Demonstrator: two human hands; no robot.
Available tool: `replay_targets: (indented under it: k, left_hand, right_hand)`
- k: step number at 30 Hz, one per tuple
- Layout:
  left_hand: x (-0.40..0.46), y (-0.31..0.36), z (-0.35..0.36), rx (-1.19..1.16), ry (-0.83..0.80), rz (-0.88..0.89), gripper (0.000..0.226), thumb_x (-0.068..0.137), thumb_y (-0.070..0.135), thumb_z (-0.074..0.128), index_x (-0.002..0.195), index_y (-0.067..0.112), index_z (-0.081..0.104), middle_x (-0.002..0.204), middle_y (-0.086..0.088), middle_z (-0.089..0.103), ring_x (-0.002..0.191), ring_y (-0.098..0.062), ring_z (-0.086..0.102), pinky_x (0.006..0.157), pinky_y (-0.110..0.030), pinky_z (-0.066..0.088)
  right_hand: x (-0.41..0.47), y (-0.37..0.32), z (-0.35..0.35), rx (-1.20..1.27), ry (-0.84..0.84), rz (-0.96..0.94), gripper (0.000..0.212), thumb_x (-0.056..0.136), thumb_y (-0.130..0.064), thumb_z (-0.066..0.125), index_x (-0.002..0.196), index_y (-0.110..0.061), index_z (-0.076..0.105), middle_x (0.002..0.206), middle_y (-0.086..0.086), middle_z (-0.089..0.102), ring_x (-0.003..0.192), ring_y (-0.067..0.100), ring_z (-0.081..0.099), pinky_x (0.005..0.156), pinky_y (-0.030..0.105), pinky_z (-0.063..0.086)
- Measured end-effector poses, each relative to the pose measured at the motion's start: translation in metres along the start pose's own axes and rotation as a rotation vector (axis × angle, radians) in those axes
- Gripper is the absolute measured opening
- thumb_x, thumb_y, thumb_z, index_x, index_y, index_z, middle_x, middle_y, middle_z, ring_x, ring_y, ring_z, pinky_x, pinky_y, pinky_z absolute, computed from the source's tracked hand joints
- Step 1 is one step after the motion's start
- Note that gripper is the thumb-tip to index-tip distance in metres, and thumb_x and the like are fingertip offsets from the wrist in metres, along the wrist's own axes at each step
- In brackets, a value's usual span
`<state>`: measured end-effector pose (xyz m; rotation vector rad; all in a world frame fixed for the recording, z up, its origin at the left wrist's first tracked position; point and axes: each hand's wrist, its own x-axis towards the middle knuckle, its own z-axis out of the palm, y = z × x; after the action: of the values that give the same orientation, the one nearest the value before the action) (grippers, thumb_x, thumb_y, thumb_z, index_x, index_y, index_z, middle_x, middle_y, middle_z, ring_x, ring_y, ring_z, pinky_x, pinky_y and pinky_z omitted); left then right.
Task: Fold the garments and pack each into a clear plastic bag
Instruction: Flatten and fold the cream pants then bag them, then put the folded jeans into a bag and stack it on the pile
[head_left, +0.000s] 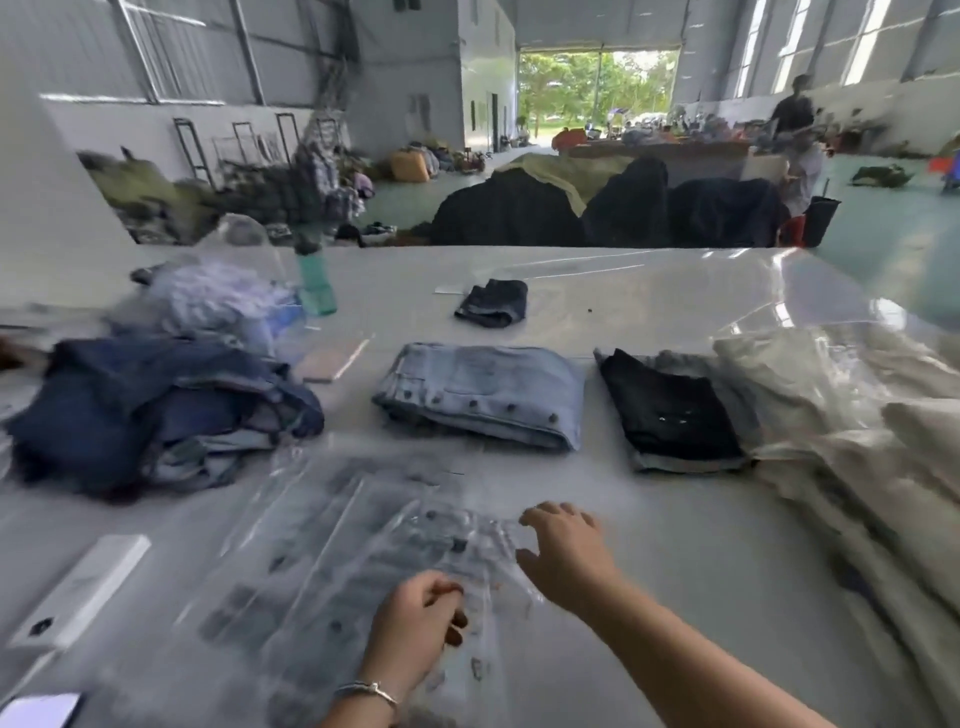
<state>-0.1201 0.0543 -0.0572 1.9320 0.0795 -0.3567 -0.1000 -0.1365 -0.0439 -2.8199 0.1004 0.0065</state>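
Note:
A stack of clear plastic bags (332, 551) with printed marks lies on the white table in front of me. My left hand (415, 618) pinches the top bag near its right part, fingers curled. My right hand (563, 551) rests with relaxed fingers on the bag's right edge. Beyond the bags a folded light-blue denim garment (483, 392) lies flat. To its right sits a folded black garment (670, 415). A small folded dark denim piece (493, 302) lies farther back.
A heap of unfolded dark-blue garments (156, 410) fills the left side. Bagged cream garments (857, 441) pile up on the right. A green bottle (314, 283) and a bag of pale clothes (223, 296) stand at the back left. A white strip (88, 587) lies near left.

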Motion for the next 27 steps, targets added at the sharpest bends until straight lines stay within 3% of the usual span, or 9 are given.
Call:
replay_targets:
  k: [5,12,14,17,19,20,21,24,27]
  left_hand:
    - [0.063,-0.012,-0.055,-0.148,0.110,-0.033,0.019,0.091,-0.003,0.055,0.078,0.007,0.065,0.055,-0.005,0.066,0.041,-0.014,0.054,0.043,-0.021,0.041]
    - [0.118,-0.006,-0.088,-0.197,0.021,0.016,0.015,0.089,-0.004,0.056,0.082,0.004,0.067,0.058,-0.008,0.068,0.045,-0.015,0.059,0.044,-0.018,0.041]
    - [0.128,-0.009,-0.095,-0.182,-0.010,0.016,0.013,0.088,-0.003,0.059,0.082,0.004,0.067,0.060,-0.009,0.069,0.048,-0.011,0.060,0.050,-0.015,0.044]
    - [0.140,-0.015,-0.099,-0.154,-0.049,0.018,0.009,0.088,-0.003,0.060,0.087,0.003,0.067,0.063,-0.006,0.071,0.053,-0.005,0.061,0.058,-0.012,0.044]
    - [0.145,-0.019,-0.097,-0.153,-0.038,0.002,0.009,0.088,-0.003,0.060,0.087,0.003,0.067,0.063,-0.006,0.071,0.053,-0.006,0.061,0.058,-0.013,0.044]
    - [0.145,-0.019,-0.094,-0.158,-0.027,-0.008,0.009,0.087,-0.003,0.061,0.085,0.003,0.067,0.062,-0.007,0.070,0.052,-0.007,0.061,0.057,-0.013,0.045]
    - [0.144,-0.019,-0.091,-0.172,-0.020,-0.018,0.010,0.087,-0.003,0.061,0.083,0.004,0.067,0.061,-0.008,0.070,0.051,-0.008,0.060,0.056,-0.014,0.045]
    - [0.132,-0.008,-0.085,-0.214,-0.018,-0.042,0.008,0.084,0.000,0.066,0.078,0.004,0.069,0.061,-0.010,0.070,0.052,-0.013,0.060,0.054,-0.015,0.045]
    - [0.119,0.012,-0.082,-0.456,0.023,-0.151,0.011,0.080,0.012,0.076,0.077,0.002,0.072,0.067,-0.015,0.069,0.054,-0.022,0.059,0.046,-0.022,0.045]
  right_hand:
    - [0.118,-0.014,0.022,-0.025,0.108,0.080,0.066,0.092,-0.043,0.054,0.148,-0.019,0.028,0.151,0.000,0.035,0.136,0.023,0.035,0.108,0.039,0.032]
    - [0.264,0.005,0.033,-0.228,0.088,0.202,0.095,0.089,-0.048,0.059,0.153,-0.030,-0.010,0.162,0.003,-0.007,0.149,0.028,0.002,0.118,0.047,0.015]
    - [0.285,0.012,0.040,-0.326,0.046,0.145,0.088,0.090,-0.050,0.057,0.153,-0.033,-0.002,0.162,0.000,0.002,0.148,0.028,0.005,0.118,0.046,0.013]
    - [0.302,0.016,0.046,-0.393,0.149,0.045,0.050,0.095,-0.031,0.051,0.143,-0.035,0.038,0.147,-0.004,0.041,0.134,0.025,0.039,0.107,0.036,0.031]
    - [0.303,0.013,0.038,-0.210,0.238,0.087,0.024,0.095,-0.023,0.049,0.115,-0.028,0.062,0.118,0.002,0.065,0.106,0.028,0.060,0.082,0.032,0.047]
    - [0.299,0.010,0.028,-0.088,0.255,0.128,0.017,0.096,-0.025,0.047,0.099,-0.025,0.064,0.102,0.004,0.069,0.093,0.030,0.063,0.067,0.030,0.046]
    - [0.295,0.008,0.014,0.018,0.301,0.159,0.020,0.097,-0.027,0.045,0.091,-0.023,0.063,0.091,0.003,0.069,0.085,0.029,0.063,0.058,0.028,0.040]
    - [0.270,-0.004,-0.046,0.349,0.553,0.157,0.036,0.099,-0.041,0.044,0.082,-0.012,0.059,0.075,0.003,0.064,0.074,0.029,0.058,0.058,0.030,0.033]
    - [0.204,-0.031,-0.110,0.628,0.721,0.053,0.063,0.090,-0.056,0.052,0.069,0.003,0.048,0.057,0.012,0.041,0.055,0.020,0.036,0.054,0.032,0.026]
